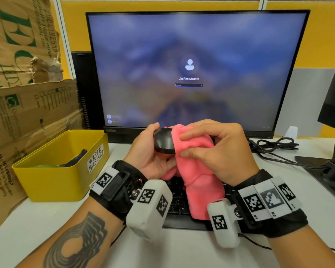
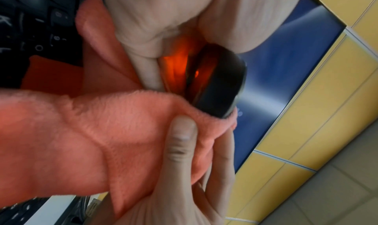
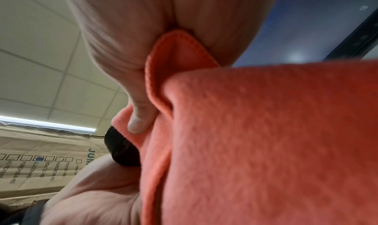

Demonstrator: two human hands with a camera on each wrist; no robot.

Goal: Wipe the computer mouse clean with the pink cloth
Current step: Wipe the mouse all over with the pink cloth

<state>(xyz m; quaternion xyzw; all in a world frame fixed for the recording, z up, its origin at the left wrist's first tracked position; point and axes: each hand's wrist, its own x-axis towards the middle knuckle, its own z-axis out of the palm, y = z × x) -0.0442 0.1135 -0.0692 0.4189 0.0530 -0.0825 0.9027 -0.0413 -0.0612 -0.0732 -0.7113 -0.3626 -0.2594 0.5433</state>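
Note:
My left hand (image 1: 151, 149) grips a black computer mouse (image 1: 163, 141) and holds it up over the keyboard, in front of the monitor. A red glow shows on the underside of the mouse (image 2: 214, 82) against my left palm. My right hand (image 1: 211, 149) pinches the pink cloth (image 1: 199, 171) between thumb and fingers and presses it round the right part of the mouse. The rest of the cloth hangs down onto the keyboard. In the right wrist view the cloth (image 3: 266, 139) fills the frame and only the end of the mouse (image 3: 120, 147) shows.
A black keyboard (image 1: 179, 202) lies under my hands. The monitor (image 1: 193, 70) stands just behind them. A yellow bin (image 1: 60, 167) labelled waste basket sits at the left beside cardboard boxes (image 1: 27, 84). Black cables (image 1: 275, 146) and a second monitor stand (image 1: 333, 167) are at the right.

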